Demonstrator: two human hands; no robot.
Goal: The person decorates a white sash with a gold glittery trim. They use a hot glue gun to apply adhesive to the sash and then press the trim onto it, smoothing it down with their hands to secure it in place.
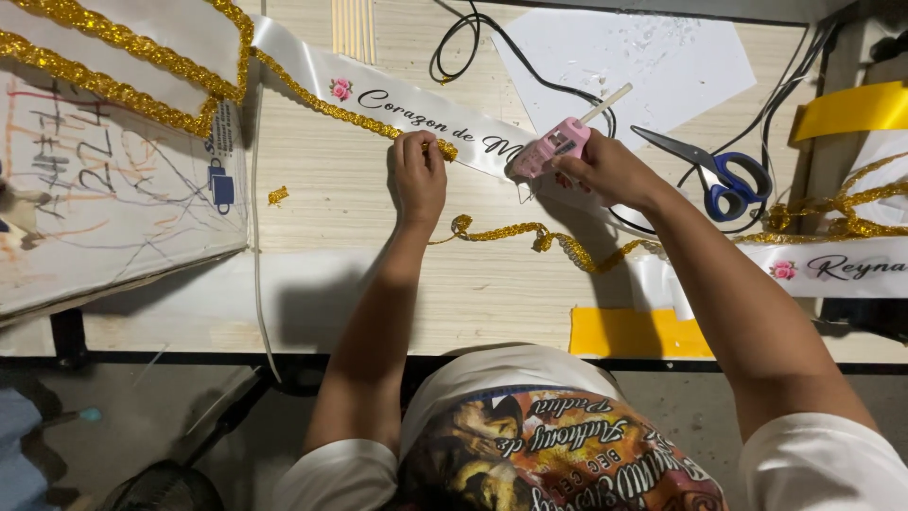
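Note:
A white satin sash (312, 71) with a pink rose print and dark script lies diagonally across the wooden table (312, 218). Gold braided trim (326, 104) runs along its lower edge. My left hand (418, 175) presses the trim's end down onto the sash with the fingertips. My right hand (605, 168) holds a pink hot glue gun (553, 147), its nozzle pointing left and down at the sash edge just right of the left hand. A glue stick pokes out of the gun's back. A loose length of gold trim (549, 238) snakes across the table below both hands.
Blue-handled scissors (724, 175) lie to the right, beside black cables (492, 57) and a white paper sheet (653, 57). Another white sash (832, 267) and yellow ribbon (851, 109) sit at far right. A scribbled white board (104, 189) with gold-trimmed fabric covers the left.

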